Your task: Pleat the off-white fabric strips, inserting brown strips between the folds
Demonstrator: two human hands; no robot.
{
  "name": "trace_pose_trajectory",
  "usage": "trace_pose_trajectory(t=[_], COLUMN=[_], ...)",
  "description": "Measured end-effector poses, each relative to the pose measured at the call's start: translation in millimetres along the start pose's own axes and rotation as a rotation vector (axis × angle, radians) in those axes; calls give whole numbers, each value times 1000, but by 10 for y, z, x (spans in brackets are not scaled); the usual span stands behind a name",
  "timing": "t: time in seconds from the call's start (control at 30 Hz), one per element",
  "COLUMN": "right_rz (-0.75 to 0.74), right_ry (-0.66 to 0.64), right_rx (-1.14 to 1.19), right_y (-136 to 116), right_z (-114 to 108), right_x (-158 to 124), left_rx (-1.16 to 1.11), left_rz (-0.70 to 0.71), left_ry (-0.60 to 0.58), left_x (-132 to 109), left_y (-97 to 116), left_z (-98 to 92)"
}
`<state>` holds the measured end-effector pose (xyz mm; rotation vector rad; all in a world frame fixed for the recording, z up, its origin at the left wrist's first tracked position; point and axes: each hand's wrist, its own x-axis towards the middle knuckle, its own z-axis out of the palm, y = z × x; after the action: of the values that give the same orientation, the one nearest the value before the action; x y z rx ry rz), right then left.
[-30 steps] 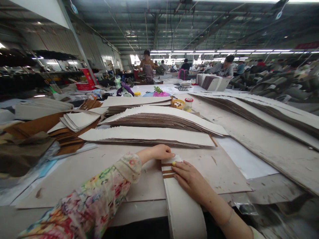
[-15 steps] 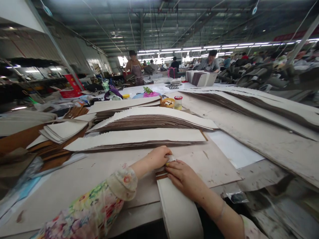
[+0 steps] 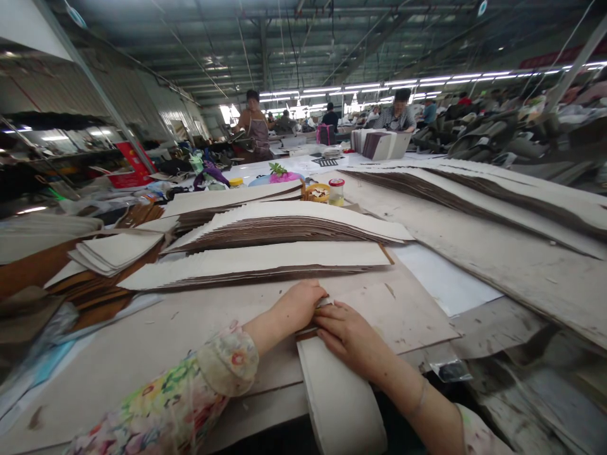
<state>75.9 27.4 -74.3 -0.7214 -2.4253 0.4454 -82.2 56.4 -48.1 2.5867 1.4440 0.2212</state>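
Observation:
A long white-faced strip (image 3: 339, 395) with a brown end band (image 3: 307, 335) lies at the near table edge, its near part curving down over the edge. At its far end, my left hand (image 3: 303, 303) is closed with bent fingers, pinching the strip's end. My right hand (image 3: 349, 335) lies over the same end from the right, fingers together and pressed onto it, tips touching the left hand's fingers. A small pale piece shows between the hands; its kind is hard to make out. The fingertips are partly hidden.
Fanned stacks of white-faced strips (image 3: 265, 260) lie just beyond my hands, with more stacks (image 3: 455, 196) at right. Folded pieces (image 3: 118, 251) are at left. A red-lidded jar (image 3: 336, 193) and a yellow bowl (image 3: 317, 193) stand behind. Co-workers (image 3: 256, 129) are farther back.
My left hand has turned slightly and its fingers have moved down over the strip's end, covering more of the brown band. The right hand stays pressed on the strip.

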Motion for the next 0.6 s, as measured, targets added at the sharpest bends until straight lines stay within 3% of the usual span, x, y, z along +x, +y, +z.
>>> trace_pose_trajectory(t=[0.27,0.43,0.6], right_rz=[40,29,35], right_ry=[-8,5,-18], right_rx=[-9,-70,-152], right_y=[-6,4,-8], right_z=[-7,10,6], right_x=[2,3,91], left_rx=[183,-41,-214], left_rz=[56,33,-86], left_ry=[-61,42,116], left_x=[-105,-161,-298], left_y=[176,-44,-305], left_z=[-57,28,91])
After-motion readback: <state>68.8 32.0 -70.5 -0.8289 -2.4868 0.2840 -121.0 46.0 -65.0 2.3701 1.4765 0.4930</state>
